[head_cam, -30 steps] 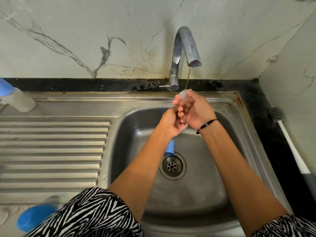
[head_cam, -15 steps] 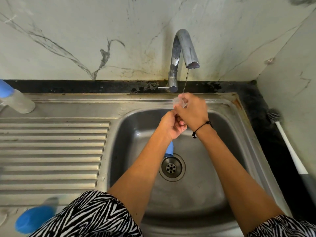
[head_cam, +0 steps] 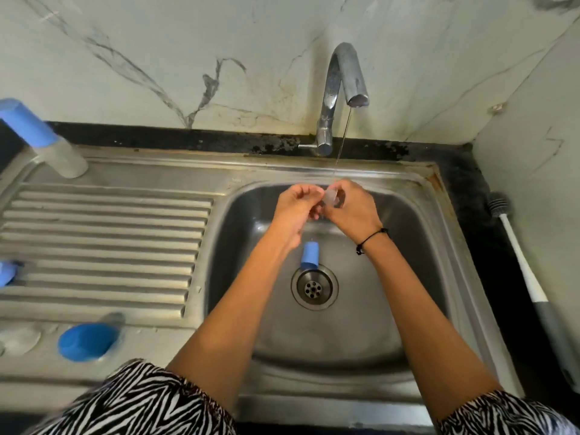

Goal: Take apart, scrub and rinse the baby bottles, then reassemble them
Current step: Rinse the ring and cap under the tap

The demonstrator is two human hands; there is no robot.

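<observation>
Over the steel sink basin [head_cam: 417, 246], my right hand [head_cam: 353, 210] pinches a small clear teat [head_cam: 330, 196] under a thin stream of water from the tap [head_cam: 343, 89]. My left hand [head_cam: 296, 208] is beside it, fingers curled and touching the teat's left side. A blue bottle part [head_cam: 309, 254] lies in the basin just behind the drain [head_cam: 314, 287]. An assembled baby bottle [head_cam: 47, 142] with a blue cap stands at the back left of the draining board.
A blue cap [head_cam: 88, 340] and a clear round piece [head_cam: 18, 339] lie on the near left of the draining board [head_cam: 103, 240]. Another blue piece [head_cam: 6, 273] shows at the far left edge. A bottle brush [head_cam: 521, 255] lies on the black counter to the right.
Both hands have lowered slightly from the spout and separated a little. The left hand moved from under the right hand to its left side. The blue part in the basin shows more fully.
</observation>
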